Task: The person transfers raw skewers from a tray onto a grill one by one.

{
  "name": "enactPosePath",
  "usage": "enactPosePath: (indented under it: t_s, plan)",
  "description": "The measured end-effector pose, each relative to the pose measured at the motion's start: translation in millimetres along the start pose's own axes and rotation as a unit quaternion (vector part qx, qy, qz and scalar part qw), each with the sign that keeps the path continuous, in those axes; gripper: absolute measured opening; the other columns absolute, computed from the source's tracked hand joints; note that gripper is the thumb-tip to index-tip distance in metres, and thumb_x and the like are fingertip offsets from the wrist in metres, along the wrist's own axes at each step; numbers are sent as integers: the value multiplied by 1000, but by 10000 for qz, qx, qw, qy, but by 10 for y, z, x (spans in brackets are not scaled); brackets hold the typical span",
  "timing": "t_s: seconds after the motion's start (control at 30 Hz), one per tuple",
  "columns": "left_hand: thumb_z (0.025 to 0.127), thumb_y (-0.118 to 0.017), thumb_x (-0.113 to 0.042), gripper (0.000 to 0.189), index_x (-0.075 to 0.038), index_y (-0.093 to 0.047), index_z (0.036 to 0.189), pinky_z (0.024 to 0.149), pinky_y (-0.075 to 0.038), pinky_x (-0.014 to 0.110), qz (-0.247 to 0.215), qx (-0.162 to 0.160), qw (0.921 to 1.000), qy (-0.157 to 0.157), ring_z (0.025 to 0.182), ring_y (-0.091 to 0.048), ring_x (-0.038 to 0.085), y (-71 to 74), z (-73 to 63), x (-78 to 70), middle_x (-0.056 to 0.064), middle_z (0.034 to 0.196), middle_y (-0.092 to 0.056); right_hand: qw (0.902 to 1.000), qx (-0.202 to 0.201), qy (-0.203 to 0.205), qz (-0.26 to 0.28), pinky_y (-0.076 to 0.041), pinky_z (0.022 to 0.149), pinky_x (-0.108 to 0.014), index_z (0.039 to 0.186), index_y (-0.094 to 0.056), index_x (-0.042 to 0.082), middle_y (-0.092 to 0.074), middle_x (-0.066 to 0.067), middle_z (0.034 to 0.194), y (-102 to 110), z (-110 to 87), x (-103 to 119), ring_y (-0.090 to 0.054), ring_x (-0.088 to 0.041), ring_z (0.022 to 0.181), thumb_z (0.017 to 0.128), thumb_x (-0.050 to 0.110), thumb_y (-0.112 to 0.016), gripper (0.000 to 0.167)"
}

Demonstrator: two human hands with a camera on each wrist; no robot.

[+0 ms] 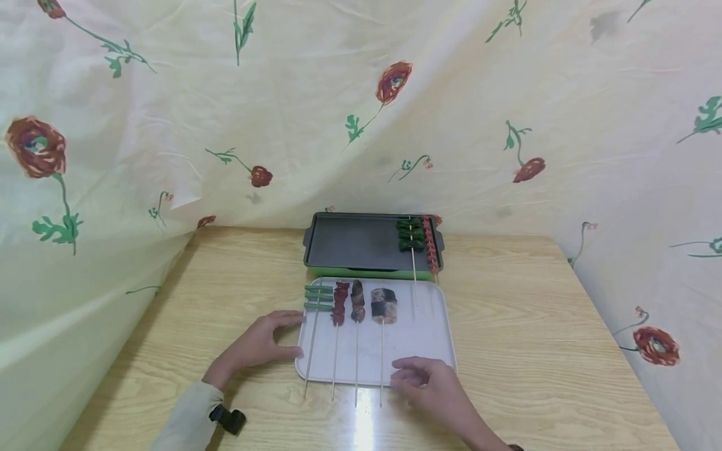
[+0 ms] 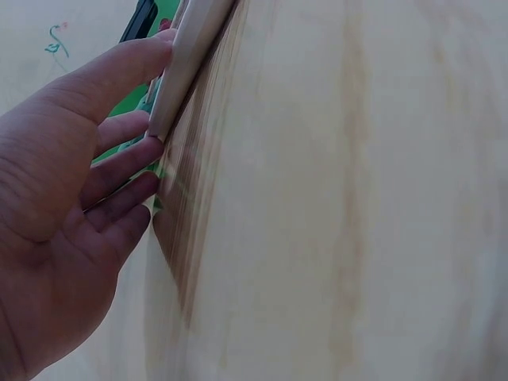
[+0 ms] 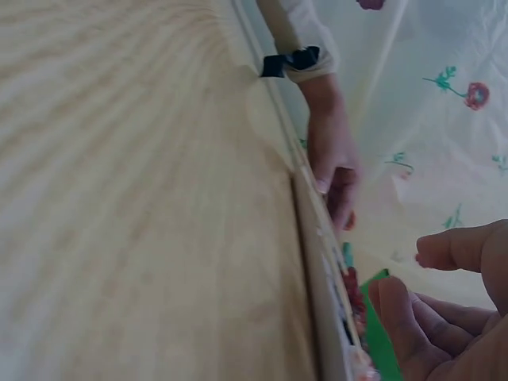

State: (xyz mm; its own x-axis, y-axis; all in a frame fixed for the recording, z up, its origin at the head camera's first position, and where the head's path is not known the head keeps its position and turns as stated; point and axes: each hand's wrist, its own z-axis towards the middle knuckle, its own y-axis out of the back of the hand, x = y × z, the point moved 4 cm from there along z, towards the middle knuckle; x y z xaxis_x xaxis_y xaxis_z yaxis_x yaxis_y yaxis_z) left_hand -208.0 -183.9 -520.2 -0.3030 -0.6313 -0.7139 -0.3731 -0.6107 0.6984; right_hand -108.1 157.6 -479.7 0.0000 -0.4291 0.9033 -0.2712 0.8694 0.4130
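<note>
A white tray [image 1: 417,344] lies on the table with four skewers across it, their sticks overhanging its front edge. From left these carry green sticks [image 1: 318,299], dark red pieces [image 1: 340,304], brown pieces [image 1: 358,300] and thick black-and-pale pieces [image 1: 384,307]. My left hand [image 1: 265,338] rests its fingertips at the tray's left rim, thumb and fingers spread; the left wrist view shows them against the tray's side [image 2: 186,67]. Over the tray's front right edge hovers my right hand [image 1: 431,388], beside the rightmost stick. Nothing shows between its parted thumb and loosely bent fingers [image 3: 397,309].
Behind the tray stands a dark griddle [image 1: 350,241] with a green base [image 1: 361,274]. On its right side lie a dark green skewer [image 1: 411,235] and a thin red one [image 1: 430,244], both sticks pointing forward. A flowered cloth [image 1: 316,125] hangs behind the wooden table [image 1: 524,326].
</note>
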Motion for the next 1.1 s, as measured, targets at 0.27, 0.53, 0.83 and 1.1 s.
enactPosePath:
  t_s: [0.27, 0.53, 0.83, 1.1]
  plan:
    - [83, -81, -54, 75, -17, -59, 144, 118, -39, 55, 13, -8, 9999, -104, 142, -46, 35, 6, 2, 8, 8, 151, -53, 9994, 213, 29, -289, -58, 69, -22, 114, -74, 1, -76, 2, 85, -136, -8, -121, -69, -7, 74, 87, 14, -77, 30]
    - [83, -81, -54, 75, -18, -59, 144, 117, -39, 55, -20, -3, 9999, -106, 142, -46, 34, 7, -2, 14, 8, 151, -53, 9990, 306, -178, 280, -59, 63, -23, 117, -70, -7, -77, -1, 84, -207, 11, -181, -70, -13, 66, 87, 12, -76, 36]
    - [83, -81, -53, 74, -17, -59, 144, 117, -40, 55, -2, -19, 9998, -172, 141, -47, 34, 15, -7, 12, 8, 151, -54, 9965, 478, -348, 597, -60, 60, -26, 121, -65, -11, -74, -5, 73, -282, 30, -217, -69, -20, 58, 89, 11, -73, 40]
    - [83, -81, -53, 74, -18, -60, 144, 117, -39, 55, 5, 1, 9999, -138, 142, -46, 34, 10, -6, 14, 8, 151, -54, 9906, 465, -550, 1160, -63, 55, -34, 124, -61, -17, -74, -13, 75, -337, 42, -238, -71, -24, 63, 89, 11, -75, 46]
